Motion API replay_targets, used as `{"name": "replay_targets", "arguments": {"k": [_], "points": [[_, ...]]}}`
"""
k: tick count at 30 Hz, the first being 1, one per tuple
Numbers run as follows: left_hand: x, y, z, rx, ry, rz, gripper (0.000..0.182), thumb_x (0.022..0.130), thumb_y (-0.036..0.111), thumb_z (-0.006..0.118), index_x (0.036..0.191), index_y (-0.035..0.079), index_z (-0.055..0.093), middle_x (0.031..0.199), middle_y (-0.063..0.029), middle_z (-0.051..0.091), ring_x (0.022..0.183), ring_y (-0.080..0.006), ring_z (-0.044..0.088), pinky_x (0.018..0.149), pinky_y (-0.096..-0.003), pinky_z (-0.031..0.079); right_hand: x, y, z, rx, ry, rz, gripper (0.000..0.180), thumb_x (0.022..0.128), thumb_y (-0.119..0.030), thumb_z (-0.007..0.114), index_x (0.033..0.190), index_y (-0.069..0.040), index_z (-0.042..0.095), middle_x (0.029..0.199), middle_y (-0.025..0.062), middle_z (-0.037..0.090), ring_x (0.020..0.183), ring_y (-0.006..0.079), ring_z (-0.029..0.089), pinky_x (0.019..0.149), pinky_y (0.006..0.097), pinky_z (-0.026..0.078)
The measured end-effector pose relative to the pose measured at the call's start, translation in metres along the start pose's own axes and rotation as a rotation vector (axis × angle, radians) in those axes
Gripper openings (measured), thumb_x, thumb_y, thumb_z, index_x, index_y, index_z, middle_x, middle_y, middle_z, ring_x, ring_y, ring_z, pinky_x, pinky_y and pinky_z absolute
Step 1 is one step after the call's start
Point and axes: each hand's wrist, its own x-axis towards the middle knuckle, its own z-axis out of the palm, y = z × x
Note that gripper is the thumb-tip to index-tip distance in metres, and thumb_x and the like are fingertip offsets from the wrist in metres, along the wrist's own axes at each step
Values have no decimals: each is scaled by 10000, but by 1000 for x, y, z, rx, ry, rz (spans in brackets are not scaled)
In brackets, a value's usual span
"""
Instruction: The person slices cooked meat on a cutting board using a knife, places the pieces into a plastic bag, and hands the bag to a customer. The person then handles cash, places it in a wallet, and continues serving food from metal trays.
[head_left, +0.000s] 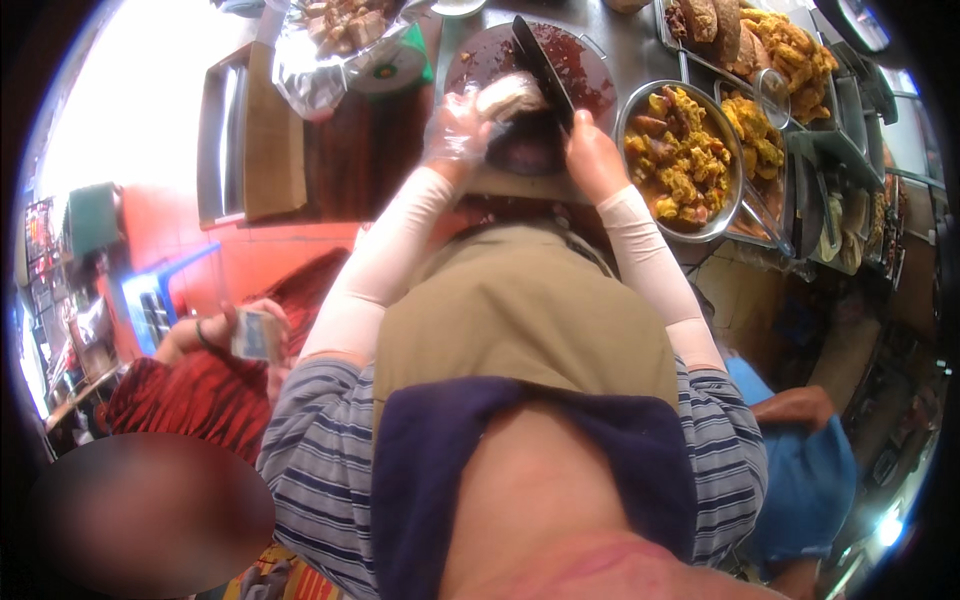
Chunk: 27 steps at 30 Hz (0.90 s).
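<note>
My left hand (455, 135), in a clear plastic glove, grips a pale piece of meat (511, 94) on the round chopping board (581, 60). My right hand (596, 154) is closed around the handle of a large dark-bladed knife (541, 67). The blade points away from me and stands just to the right of the meat. Whether its edge touches the meat, I cannot tell. Reddish wetness and small scraps cover the board's far part, while its near part lies in dark shadow.
Right of the board stands a steel bowl (679, 161) of yellow cut meat, beside trays of cooked poultry (787, 60). Foil (311, 82) under meat chunks lies by a green scale (386, 71) at left. One person (202, 397) holds banknotes (257, 334); another in blue (806, 480) is behind me.
</note>
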Motion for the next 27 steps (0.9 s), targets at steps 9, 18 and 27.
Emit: {"name": "replay_targets", "arguments": {"k": [9, 18, 27], "points": [[7, 7, 5, -37, 8, 45, 600, 823, 265, 720, 1325, 4, 521, 1129, -214, 590, 1006, -359, 617, 861, -435, 520, -13, -25, -8, 108, 200, -87, 216, 1006, -122, 449, 1168, 13, 495, 836, 291, 633, 811, 481, 625, 666, 542, 481], [1, 1, 2, -32, 58, 86, 626, 819, 259, 713, 1334, -31, 507, 1103, -228, 600, 983, -357, 620, 846, -427, 521, -11, -39, -29, 0, 130, -155, 123, 981, -95, 412, 1027, 17, 438, 760, 285, 634, 751, 492, 633, 664, 566, 502], [2, 5, 2, 44, 3, 47, 678, 830, 347, 724, 1367, 4, 492, 1112, -194, 592, 981, -343, 638, 829, -423, 532, -9, -21, -18, -58, 13, -126, 146, 981, -84, 465, 1090, 11, 483, 808, 293, 627, 764, 489, 616, 649, 560, 469]]}}
